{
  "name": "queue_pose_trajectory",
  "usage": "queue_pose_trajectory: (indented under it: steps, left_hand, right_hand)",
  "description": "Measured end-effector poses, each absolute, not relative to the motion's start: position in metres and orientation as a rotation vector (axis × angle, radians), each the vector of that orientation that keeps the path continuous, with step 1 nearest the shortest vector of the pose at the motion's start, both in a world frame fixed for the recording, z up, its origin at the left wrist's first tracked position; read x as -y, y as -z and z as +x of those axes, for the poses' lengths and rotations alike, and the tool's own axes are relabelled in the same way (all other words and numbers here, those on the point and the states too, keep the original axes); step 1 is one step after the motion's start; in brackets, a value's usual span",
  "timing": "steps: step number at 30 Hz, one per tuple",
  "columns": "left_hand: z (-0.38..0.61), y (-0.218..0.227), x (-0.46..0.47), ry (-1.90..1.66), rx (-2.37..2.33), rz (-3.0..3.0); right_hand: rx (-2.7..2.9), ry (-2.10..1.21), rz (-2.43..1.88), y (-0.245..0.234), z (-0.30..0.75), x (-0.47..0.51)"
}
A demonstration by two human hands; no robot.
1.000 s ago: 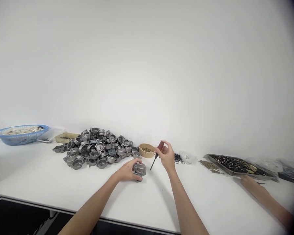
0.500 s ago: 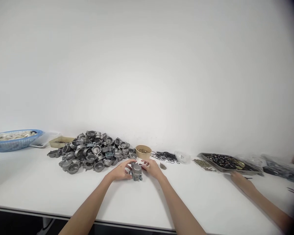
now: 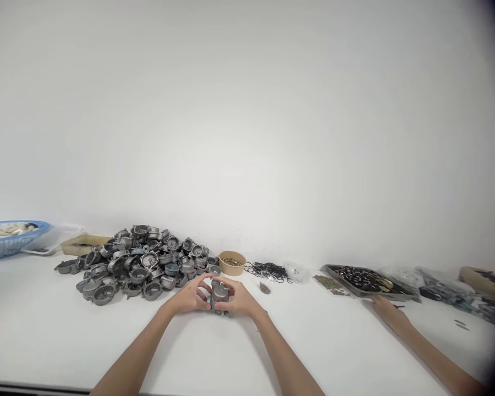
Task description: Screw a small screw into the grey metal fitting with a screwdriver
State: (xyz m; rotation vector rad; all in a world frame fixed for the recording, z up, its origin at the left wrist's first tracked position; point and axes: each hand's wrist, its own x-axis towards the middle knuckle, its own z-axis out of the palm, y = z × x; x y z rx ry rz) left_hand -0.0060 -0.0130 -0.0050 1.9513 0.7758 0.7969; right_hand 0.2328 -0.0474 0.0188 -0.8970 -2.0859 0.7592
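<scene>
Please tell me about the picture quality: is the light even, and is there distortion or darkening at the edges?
Head view: soft, even light, with only faint shadows under the left hand and right hand holding the grey metal part; the table edge bows from wide-angle distortion; the right border is dark and vignetted; the far right clutter looks blurred.

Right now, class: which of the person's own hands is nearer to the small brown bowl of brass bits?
Right. The right hand sits just below the bowl; the left hand lies further left, both clasping the grey casting.

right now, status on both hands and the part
Left hand and right hand both clasp the grey metal casting. Held just over the white table. Nothing blocking.
</scene>
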Motion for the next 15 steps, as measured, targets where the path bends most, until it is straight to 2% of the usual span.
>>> queue_pose_trajectory:
  steps: [5,10,15]
  left_hand:
    - [-0.011,0.004,0.013,-0.794,-0.857,1.988]
    - [-0.013,0.01,0.008,-0.762,-0.984,2.052]
    - [-0.008,0.02,0.005,-0.735,-1.046,2.124]
  right_hand:
    - [1.901,-0.618,-0.923,-0.03,0.243,0.046]
    - [1.38,-0.264,-0.954,-0.065,0.303,0.04]
    - [0.955,0.082,-1.435,-0.066,0.402,0.031]
